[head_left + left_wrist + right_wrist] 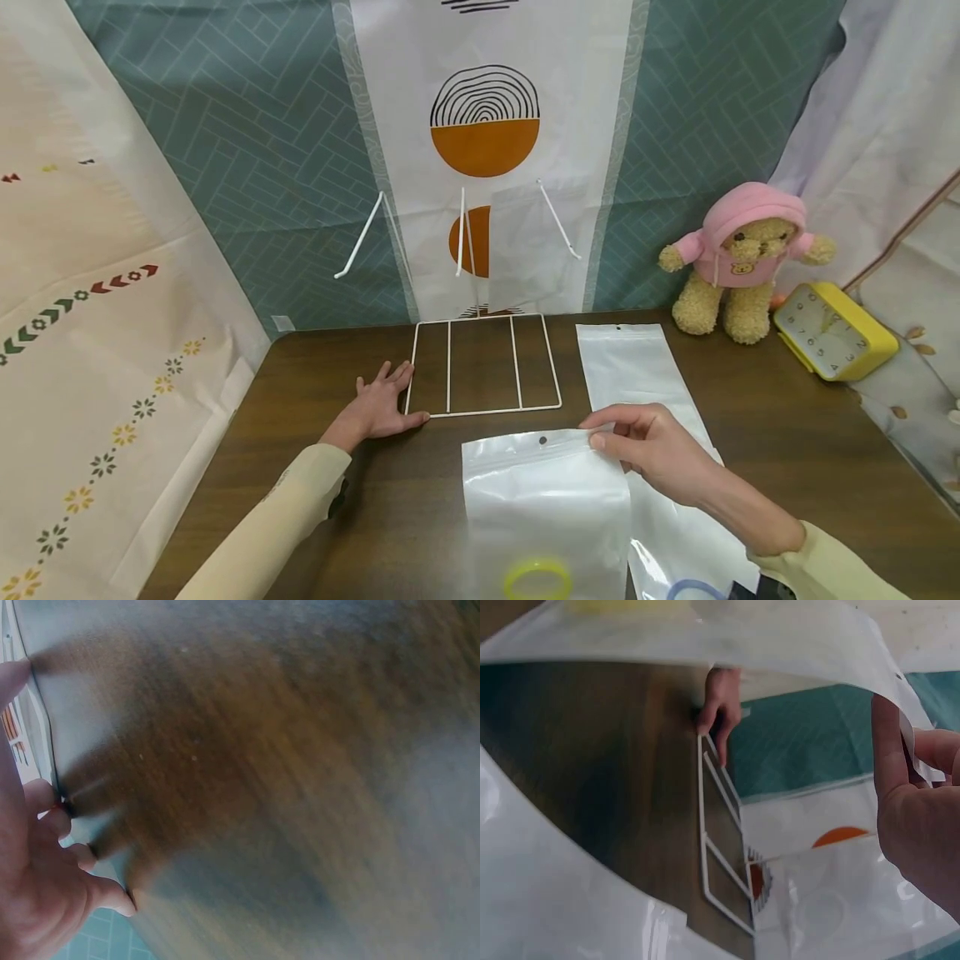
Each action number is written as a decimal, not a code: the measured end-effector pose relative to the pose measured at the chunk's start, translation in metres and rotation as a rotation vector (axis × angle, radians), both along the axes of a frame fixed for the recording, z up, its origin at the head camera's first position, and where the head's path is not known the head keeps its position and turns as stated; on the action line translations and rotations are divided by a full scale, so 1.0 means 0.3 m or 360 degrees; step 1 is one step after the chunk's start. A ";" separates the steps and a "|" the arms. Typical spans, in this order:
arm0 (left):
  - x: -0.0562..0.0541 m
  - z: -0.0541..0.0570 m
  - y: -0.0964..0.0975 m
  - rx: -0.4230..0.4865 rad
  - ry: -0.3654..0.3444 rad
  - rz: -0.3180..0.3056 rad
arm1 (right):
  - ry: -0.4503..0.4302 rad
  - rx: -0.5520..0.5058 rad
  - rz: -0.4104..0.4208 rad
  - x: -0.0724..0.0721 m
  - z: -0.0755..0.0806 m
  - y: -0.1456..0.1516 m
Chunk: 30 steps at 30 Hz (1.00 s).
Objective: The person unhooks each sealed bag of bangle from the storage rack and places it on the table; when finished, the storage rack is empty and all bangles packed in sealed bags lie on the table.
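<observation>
My left hand (384,404) has its fingers spread at the left side of a white wire rack's base (483,412), fingertips and thumb at the wire. In the left wrist view, the fingertips (120,898) press down on the table. My right hand (660,446) pinches the top right corner of a silvery-white zip pouch (543,492) between thumb and fingers. The pouch has a small hang hole, and a yellow ring (537,570) shows through its front. From the rack's upper part, white prongs (360,236) stick out toward me.
Right of the held pouch, more silvery-white pouch material (633,362) lies on the brown table (795,450), with a blue ring (693,588) near the bottom. A teddy bear in a pink hoodie (742,262) and a yellow clock (836,332) stand back right. Patterned cloth (247,158) hangs behind.
</observation>
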<state>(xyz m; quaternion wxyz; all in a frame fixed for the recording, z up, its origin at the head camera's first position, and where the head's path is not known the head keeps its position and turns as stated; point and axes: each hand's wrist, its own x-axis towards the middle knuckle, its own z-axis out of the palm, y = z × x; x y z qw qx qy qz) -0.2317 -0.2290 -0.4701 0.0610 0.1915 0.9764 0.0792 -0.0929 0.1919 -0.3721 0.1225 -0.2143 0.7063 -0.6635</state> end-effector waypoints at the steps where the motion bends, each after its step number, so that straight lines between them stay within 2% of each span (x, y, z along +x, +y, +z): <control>1: 0.001 0.000 0.000 0.0003 -0.0002 0.0001 | 0.0008 0.0061 -0.0055 -0.010 -0.008 0.000; 5: 0.003 0.002 -0.001 0.0011 -0.0005 0.0000 | 0.0064 0.0259 -0.0230 -0.054 -0.035 0.003; 8: 0.000 0.004 -0.002 0.0007 -0.0003 -0.0002 | 0.0116 0.0317 -0.0294 -0.088 -0.064 -0.002; 15: 0.002 0.005 -0.008 -0.0004 -0.0008 0.0006 | 0.0243 0.0300 -0.0243 -0.138 -0.155 -0.030; 24: -0.005 0.001 -0.001 -0.0013 0.0002 -0.0004 | 0.0328 0.0318 -0.0317 -0.146 -0.225 -0.035; 30: -0.005 0.000 0.000 -0.0012 0.0010 -0.0008 | 0.0532 0.0373 -0.0299 -0.146 -0.255 -0.040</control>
